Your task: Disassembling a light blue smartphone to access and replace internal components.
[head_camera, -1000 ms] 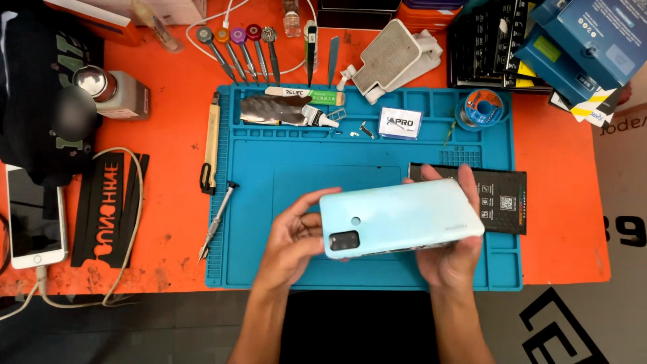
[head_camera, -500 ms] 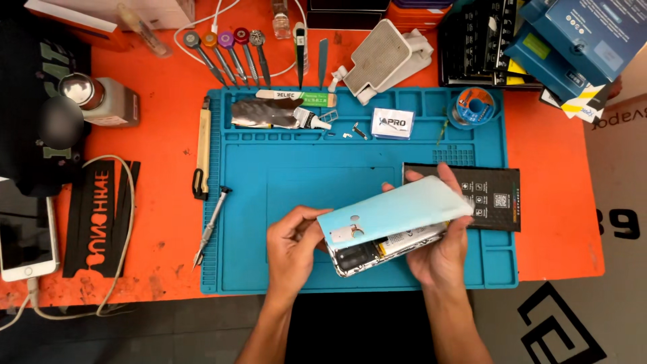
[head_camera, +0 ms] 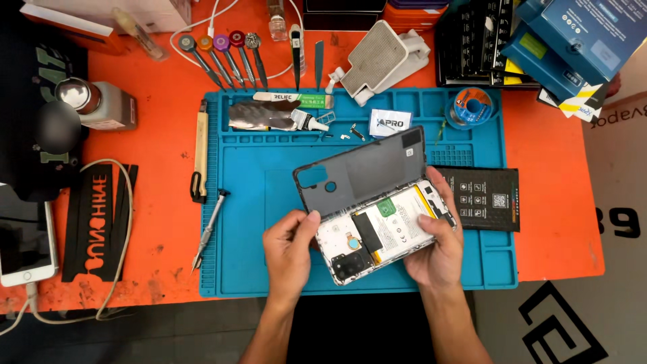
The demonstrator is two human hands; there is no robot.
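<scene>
An opened smartphone body (head_camera: 384, 232) with its battery and circuit boards exposed rests in my right hand (head_camera: 435, 253) over the blue work mat (head_camera: 256, 195). Its back cover (head_camera: 364, 172) is swung up and away from me, dark inner side showing, camera cut-outs at its left end. My left hand (head_camera: 290, 253) grips the cover's near left corner with thumb and fingers. A black spare battery (head_camera: 485, 199) lies on the mat just right of the phone.
Several screwdrivers (head_camera: 222, 57), tweezers (head_camera: 296, 57) and a glue tube (head_camera: 276, 116) lie along the mat's far side. A pry tool (head_camera: 200, 152) and a small screwdriver (head_camera: 209, 226) sit at its left edge. A white phone (head_camera: 23, 243), boxes (head_camera: 559, 47) and solder wire (head_camera: 472, 104) surround it.
The pale blue back cover, closed on the phone a second ago, has been lifted off along the near edge and swung open away from me, exposing the phone's insides.
</scene>
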